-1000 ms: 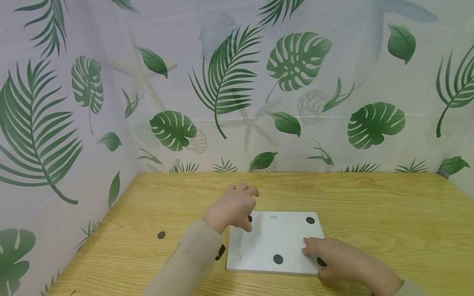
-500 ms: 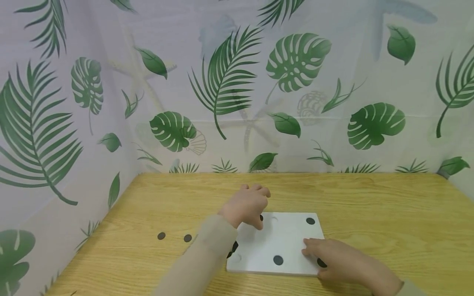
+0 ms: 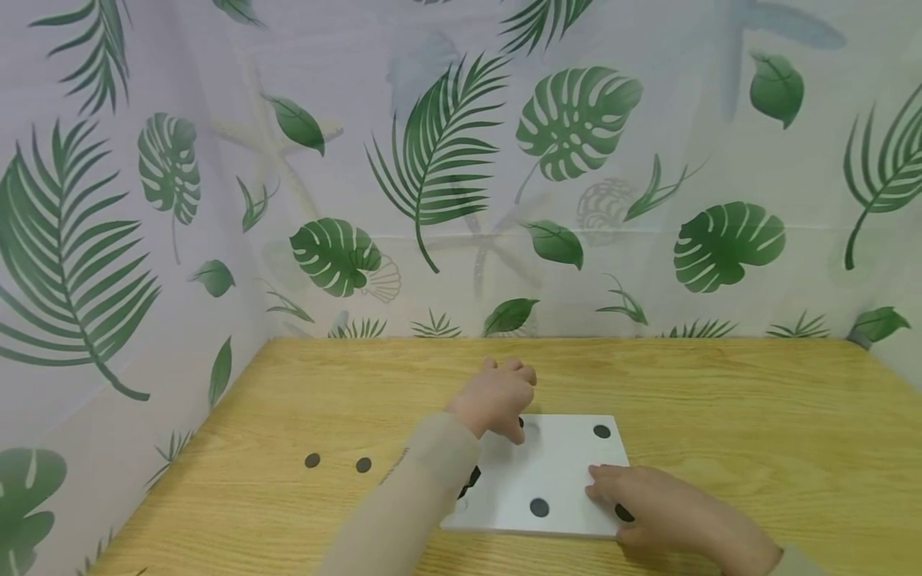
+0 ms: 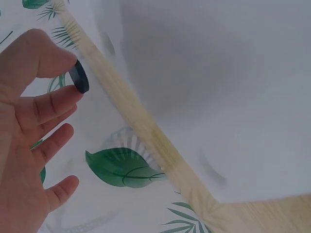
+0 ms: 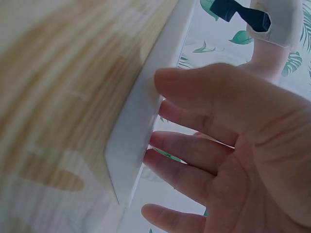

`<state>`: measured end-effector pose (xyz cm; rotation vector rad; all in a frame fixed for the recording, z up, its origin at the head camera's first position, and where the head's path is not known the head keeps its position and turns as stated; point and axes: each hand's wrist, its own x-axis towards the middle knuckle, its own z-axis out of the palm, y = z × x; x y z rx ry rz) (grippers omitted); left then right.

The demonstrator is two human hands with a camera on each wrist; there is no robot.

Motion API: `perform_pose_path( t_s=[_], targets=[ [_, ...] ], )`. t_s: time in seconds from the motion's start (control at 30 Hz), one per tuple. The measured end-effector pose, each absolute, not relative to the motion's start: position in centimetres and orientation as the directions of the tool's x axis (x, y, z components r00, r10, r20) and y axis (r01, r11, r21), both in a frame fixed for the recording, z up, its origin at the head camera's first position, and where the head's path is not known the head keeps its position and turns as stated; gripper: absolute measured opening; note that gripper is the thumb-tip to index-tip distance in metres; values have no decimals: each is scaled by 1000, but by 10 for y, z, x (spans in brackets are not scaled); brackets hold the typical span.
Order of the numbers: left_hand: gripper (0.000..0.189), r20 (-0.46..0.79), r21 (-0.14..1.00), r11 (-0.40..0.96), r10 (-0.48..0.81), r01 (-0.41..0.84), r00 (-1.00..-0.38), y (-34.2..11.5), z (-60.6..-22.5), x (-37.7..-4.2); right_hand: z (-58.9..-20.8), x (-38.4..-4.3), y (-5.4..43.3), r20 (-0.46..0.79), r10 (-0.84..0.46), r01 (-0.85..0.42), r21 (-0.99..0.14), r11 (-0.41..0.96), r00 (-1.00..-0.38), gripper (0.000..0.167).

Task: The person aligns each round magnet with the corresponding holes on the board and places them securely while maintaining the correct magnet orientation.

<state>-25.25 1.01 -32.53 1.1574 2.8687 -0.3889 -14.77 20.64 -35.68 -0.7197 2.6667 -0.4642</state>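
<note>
A white rectangular board (image 3: 569,472) with shallow round recesses lies on the wooden table. My left hand (image 3: 497,398) is over its far-left part, pinching a black disc (image 4: 79,76) between thumb and a finger, the other fingers spread. Just past the thumb shows a recess (image 3: 531,430) at the far edge. Black discs sit in the board at the far right (image 3: 602,432) and near middle (image 3: 539,507). My right hand (image 3: 651,504) rests on the near right corner, thumb against the edge, fingers straight on top. It partly covers another black disc (image 3: 624,513).
Two loose black discs lie on the table left of the board, one farther left (image 3: 312,460) and one nearer it (image 3: 363,465). A dark strap piece (image 3: 469,482) shows at my left sleeve. A leaf-patterned cloth (image 3: 475,176) hangs behind the table (image 3: 763,400).
My left hand has moved right along the board's far side with the disc pinched. The second loose disc has come out from behind the left sleeve. My right hand stays put.
</note>
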Motion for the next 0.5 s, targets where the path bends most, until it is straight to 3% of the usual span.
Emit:
perform_pose_path(
  t_s=[0.5],
  targets=[
    [15, -125, -243, 666, 700, 706, -703, 23, -337, -259, -358, -147, 208, -210, -552, -457, -370, 808, -807, 42]
  ],
)
